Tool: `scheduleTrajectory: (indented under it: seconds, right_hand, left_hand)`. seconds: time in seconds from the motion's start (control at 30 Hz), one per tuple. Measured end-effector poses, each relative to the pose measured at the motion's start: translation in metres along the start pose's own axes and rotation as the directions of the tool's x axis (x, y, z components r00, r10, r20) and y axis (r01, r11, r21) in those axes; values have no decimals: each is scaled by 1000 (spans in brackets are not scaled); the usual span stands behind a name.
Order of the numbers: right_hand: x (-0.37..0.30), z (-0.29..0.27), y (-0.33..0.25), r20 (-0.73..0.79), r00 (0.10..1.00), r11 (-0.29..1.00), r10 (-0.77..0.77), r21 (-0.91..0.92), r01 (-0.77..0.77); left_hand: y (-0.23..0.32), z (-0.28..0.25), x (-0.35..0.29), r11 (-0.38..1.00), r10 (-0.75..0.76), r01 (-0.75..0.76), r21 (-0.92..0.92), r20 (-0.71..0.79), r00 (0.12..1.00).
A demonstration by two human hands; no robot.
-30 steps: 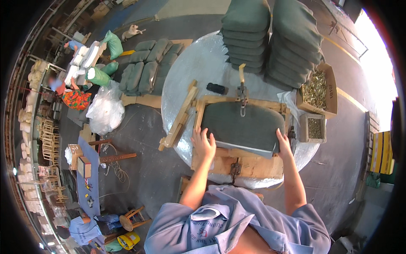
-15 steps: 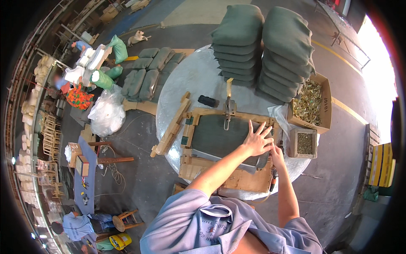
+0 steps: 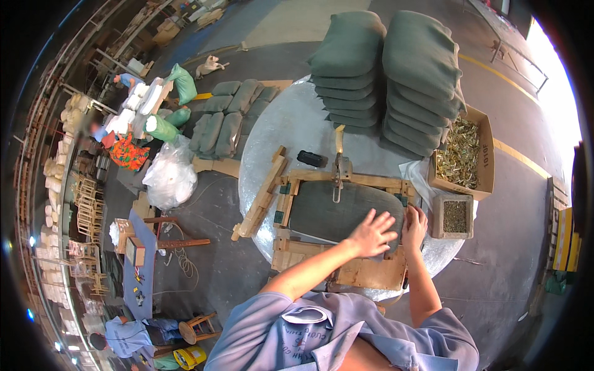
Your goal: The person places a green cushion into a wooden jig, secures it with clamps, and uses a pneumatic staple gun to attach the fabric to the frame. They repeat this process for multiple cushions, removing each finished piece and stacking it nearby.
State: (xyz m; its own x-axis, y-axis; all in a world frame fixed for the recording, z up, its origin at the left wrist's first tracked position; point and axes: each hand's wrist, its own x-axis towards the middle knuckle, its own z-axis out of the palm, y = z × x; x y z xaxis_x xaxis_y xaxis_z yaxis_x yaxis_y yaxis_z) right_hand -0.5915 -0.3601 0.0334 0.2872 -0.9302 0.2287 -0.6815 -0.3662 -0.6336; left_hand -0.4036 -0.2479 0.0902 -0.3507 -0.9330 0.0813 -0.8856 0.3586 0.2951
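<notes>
- Green pad (image 3: 340, 210), in wooden frame (image 3: 371, 180)
- Left hand (image 3: 371, 236), fingers spread, shifted toward near edge, seemingly steadying
- Right hand (image 3: 414, 229) at right end, hold unclear

Wooden frame (image 3: 375, 180), cushion stacks (image 3: 421, 71) on round table (image 3: 267, 145)

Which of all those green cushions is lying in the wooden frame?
The single cushion under the left hand; the others lie in two stacks or in the group farther left.
</notes>
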Motion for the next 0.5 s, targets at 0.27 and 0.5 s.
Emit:
scheduleTrajectory:
  seconds: [0.27, 0.5]
  right_hand:
    - [-8, -17, 20, 18, 994, 985, 111, -134, -108]
    - [-32, -5, -1, 55, 990, 982, 127, -151, -117]
  left_hand:
    - [7, 24, 53, 935, 307, -325, 143, 133, 942]
    - [9, -9, 47, 962, 269, -260, 84, -111, 957]
